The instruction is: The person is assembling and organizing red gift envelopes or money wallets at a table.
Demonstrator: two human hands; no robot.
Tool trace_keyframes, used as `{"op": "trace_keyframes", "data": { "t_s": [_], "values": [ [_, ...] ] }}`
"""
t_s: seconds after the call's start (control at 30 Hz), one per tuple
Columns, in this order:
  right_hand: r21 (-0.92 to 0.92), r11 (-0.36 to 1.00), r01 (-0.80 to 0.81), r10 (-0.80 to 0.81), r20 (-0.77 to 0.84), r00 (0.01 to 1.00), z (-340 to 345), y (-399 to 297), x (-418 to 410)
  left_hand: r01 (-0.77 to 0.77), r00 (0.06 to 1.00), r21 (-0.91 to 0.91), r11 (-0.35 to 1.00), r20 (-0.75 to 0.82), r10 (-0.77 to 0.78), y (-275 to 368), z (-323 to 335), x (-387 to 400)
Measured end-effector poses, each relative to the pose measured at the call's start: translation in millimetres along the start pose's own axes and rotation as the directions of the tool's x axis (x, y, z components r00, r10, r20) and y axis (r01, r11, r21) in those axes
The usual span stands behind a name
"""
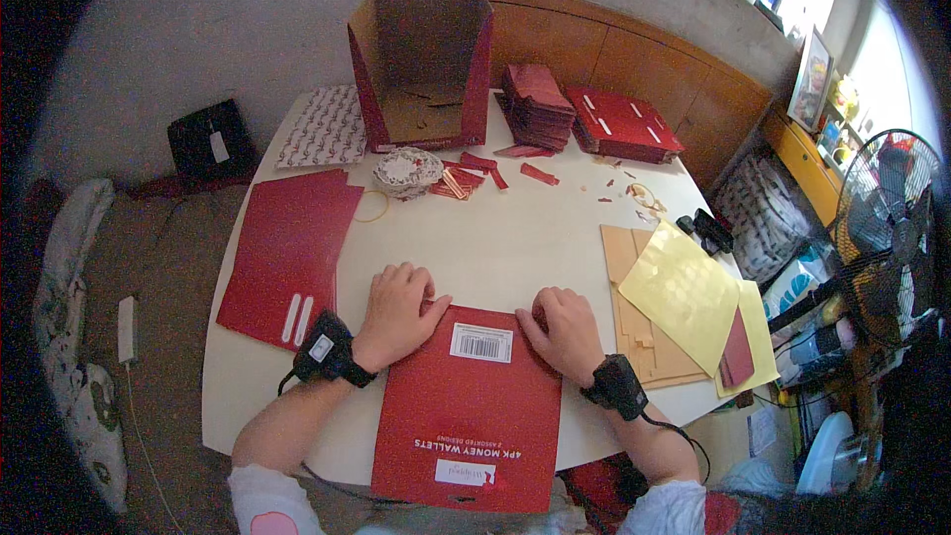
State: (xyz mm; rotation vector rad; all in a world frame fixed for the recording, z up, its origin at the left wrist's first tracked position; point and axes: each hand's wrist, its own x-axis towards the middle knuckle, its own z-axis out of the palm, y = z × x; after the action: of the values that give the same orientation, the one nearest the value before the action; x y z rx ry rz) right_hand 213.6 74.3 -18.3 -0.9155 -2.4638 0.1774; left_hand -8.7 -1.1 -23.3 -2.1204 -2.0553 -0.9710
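Note:
A red printed cardboard sheet [468,401] lies upside down before me, its near end reaching past the table's edge. It bears a white barcode label [481,342] near its far end. My left hand [405,312] rests at the sheet's far left corner, thumb on the edge and fingers curled on the table. At the far right corner my right hand [565,331] lies with its thumb at the sheet's edge and its fingers bent. Whether either hand grips the sheet is not clear. Left of my left hand lie red card sheets [286,253] with two white slots.
An open cardboard box [423,74], a stack of red pieces [539,108] and red flat cards [624,122] stand at the back. Red scraps [539,174] and a round bundle [407,171] lie before them. Yellow sheets [680,293] overlap brown cardboard [631,327] at right.

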Motion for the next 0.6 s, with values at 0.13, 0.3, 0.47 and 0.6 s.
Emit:
{"op": "trace_keyframes", "data": {
  "t_s": [0.13,0.3,0.47,0.6],
  "values": [
    [-0.025,1.000,0.012,-0.013,-0.040,0.999,0.6,0.0,-0.8,-0.009,1.000,-0.017,1.000,0.014,0.009,0.7,0.4,-0.4],
    [-0.035,0.999,0.030,-0.032,-0.067,0.997,1.7,0.9,-2.2,-0.001,0.999,-0.029,1.000,0.037,0.002,0.6,0.6,-0.8],
    [-0.008,1.000,0.018,-0.018,-0.046,0.999,1.1,0.9,-1.6,-0.008,0.998,0.010,1.000,0.057,0.007,3.1,0.2,-2.1],
    [0.130,0.987,0.096,-0.095,-0.015,0.995,2.2,3.0,2.0,-0.176,0.984,-0.034,0.984,-0.007,0.176,5.7,3.7,-2.2]
  ]
}}
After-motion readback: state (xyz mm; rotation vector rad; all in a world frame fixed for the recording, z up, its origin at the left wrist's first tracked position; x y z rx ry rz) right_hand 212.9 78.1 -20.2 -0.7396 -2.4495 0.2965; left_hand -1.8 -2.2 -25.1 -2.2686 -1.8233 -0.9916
